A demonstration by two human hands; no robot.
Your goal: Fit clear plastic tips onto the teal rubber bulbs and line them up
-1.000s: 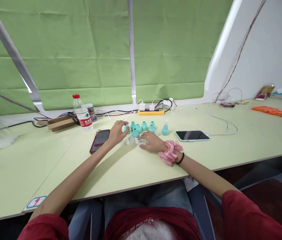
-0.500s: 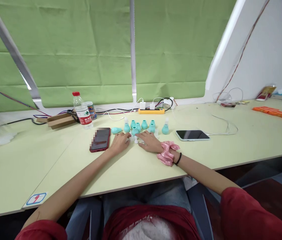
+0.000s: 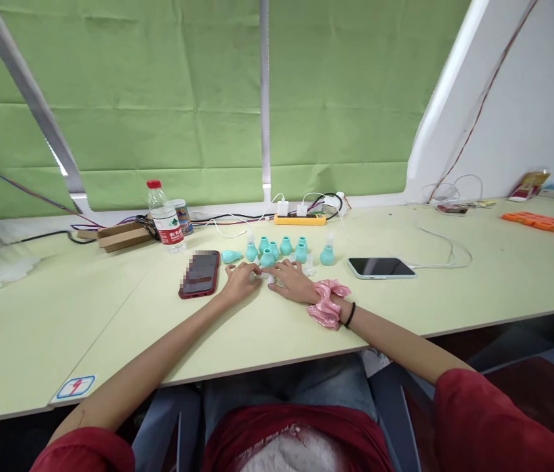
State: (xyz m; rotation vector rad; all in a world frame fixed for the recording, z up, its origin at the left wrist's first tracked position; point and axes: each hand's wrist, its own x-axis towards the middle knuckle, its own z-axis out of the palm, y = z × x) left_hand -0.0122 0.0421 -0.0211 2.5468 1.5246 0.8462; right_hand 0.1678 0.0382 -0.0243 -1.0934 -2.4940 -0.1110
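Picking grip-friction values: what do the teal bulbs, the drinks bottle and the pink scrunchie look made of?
Teal bulbs: probably rubber or soft plastic, satin-matte; opaque, evenly coloured, smooth.
Drinks bottle: likely clear plastic, glossy; see-through upper part.
Pink scrunchie: seemingly satin-like fabric, shiny; gathered folds catch highlights.

Creased green sheeting (image 3: 168, 98) stretches across the back, smooth white wall (image 3: 532, 105) rising right, long pale-yellow table (image 3: 454, 301) running below!
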